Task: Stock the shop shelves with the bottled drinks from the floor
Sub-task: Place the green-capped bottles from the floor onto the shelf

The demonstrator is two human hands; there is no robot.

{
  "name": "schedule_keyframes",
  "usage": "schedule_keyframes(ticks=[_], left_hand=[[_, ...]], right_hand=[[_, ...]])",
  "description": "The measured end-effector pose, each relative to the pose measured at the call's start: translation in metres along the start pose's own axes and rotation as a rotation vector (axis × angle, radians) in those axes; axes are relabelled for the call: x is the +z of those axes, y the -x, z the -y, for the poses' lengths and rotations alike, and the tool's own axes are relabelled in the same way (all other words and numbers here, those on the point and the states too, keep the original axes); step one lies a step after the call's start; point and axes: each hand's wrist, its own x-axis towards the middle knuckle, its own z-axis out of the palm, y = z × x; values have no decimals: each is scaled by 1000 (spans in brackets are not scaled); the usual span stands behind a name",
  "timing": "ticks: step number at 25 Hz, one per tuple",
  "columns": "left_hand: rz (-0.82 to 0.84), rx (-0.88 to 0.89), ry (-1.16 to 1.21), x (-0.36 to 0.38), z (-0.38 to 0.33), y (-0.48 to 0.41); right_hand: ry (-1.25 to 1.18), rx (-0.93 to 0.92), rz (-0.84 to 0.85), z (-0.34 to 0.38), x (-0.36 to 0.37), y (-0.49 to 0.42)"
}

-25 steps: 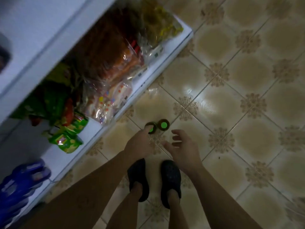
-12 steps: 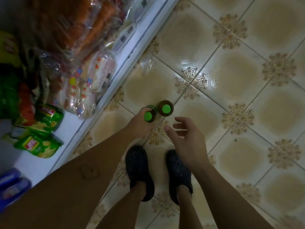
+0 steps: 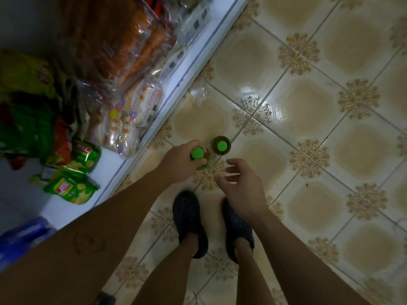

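Two bottled drinks with green caps stand on the tiled floor just in front of my feet. My left hand (image 3: 179, 160) grips the left bottle (image 3: 197, 153) around its neck, fingers curled below the cap. The right bottle (image 3: 221, 145) stands free beside it, amber liquid visible under the cap. My right hand (image 3: 239, 184) hovers below and right of that bottle, fingers spread and relaxed, holding nothing. The white bottom shelf (image 3: 123, 159) runs along the left.
The shelf holds green chip bags (image 3: 70, 188), clear bags of snacks (image 3: 130, 119) and a blue pack (image 3: 24, 236). A scrap of clear plastic (image 3: 199, 95) lies on the floor by the shelf edge. My two dark clogs (image 3: 190, 221) stand below the bottles.
The view has dipped closer to the floor. My left hand has closed around the left bottle's neck. My right hand stays open, close to the right bottle.
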Motion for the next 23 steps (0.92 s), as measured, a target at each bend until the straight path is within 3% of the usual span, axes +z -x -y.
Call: schedule_keyframes(ticks=[4,10,15,23], left_hand=[[-23,127,-11,-55,-51,60],[-184,155,91,-125,-148,178],[-340,193,42,-168,-225,255],[-521,253,167,-234,-323,365]], right_hand=[[32,-76,30,47,-18,28],[110,-256,77,124,-62,97],[57,-387,83,185,-91,170],[38,-581,77,264,-159,271]])
